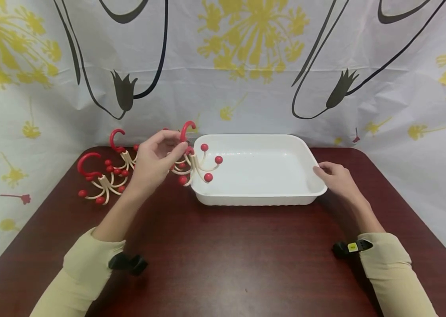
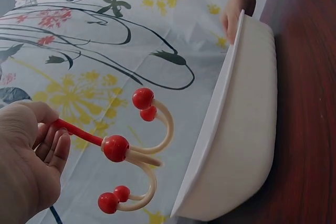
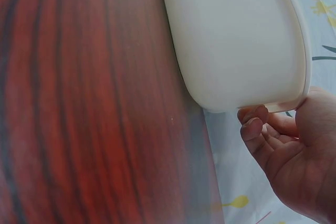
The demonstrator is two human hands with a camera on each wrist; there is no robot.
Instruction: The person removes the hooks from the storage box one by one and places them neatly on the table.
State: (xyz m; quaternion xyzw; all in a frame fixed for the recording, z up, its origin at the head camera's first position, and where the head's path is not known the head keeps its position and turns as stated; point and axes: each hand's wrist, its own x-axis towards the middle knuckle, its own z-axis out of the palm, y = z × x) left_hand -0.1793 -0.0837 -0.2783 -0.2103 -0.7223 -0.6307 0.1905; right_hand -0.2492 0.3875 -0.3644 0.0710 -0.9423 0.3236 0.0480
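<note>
My left hand (image 1: 153, 160) pinches the red hook of a hanger (image 1: 194, 162) whose cream curved arms end in red balls. It hangs upright at the left end of a white rectangular tray (image 1: 254, 200), its right-hand arms over the tray's rim in the head view. In the left wrist view the hanger (image 2: 135, 153) points from the fingers toward the tray wall (image 2: 239, 114). At the tray's right end my right hand (image 1: 338, 178) grips the rim, thumb on top. The right wrist view shows that hand (image 3: 291, 150) with its fingertips beneath the rim.
Two similar hangers are plain to see left of my left forearm: a near one (image 1: 104, 185) and a farther one (image 1: 126, 156). More red balls show partly behind the left hand. The dark red wooden table (image 1: 239, 255) meets a flower-patterned curtain (image 1: 246, 101) at the back.
</note>
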